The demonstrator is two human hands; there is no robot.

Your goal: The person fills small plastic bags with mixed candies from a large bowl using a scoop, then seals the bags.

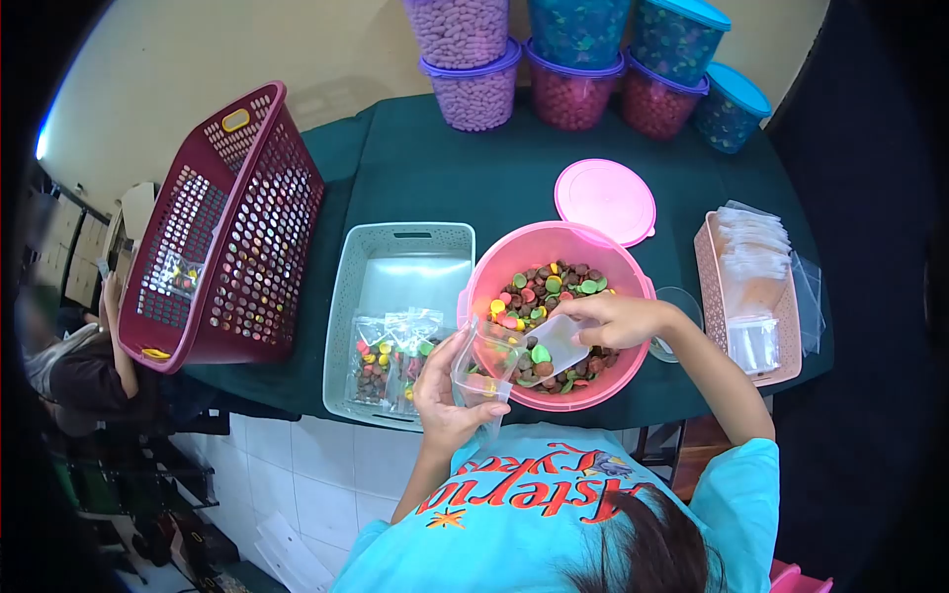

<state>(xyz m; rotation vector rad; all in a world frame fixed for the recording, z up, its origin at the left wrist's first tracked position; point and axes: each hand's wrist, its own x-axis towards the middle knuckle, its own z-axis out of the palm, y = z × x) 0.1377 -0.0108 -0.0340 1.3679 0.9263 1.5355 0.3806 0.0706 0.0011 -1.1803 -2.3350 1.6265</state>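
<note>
My left hand (441, 397) is closed around a clear plastic bag (474, 368), holding its mouth open at the left rim of a round pink tub (638, 272). In my right hand (625, 321) is a clear scoop (560, 344), tilted toward the bag's mouth, with a few brown and green candies at its front. Brown, green, yellow and pink candies (554, 289) lie in the tub below it. Left of the tub, a pale green basket (400, 267) holds several filled clear bags (381, 376). How much is in the held bag is hard to make out.
A pink lid (605, 201) lies behind the tub. On the right, a pink basket (707, 272) holds stacked clear bags (753, 247). A tall maroon basket (262, 227) stands at left, and lidded tubs (573, 94) line the back. Another person (84, 371) is at far left.
</note>
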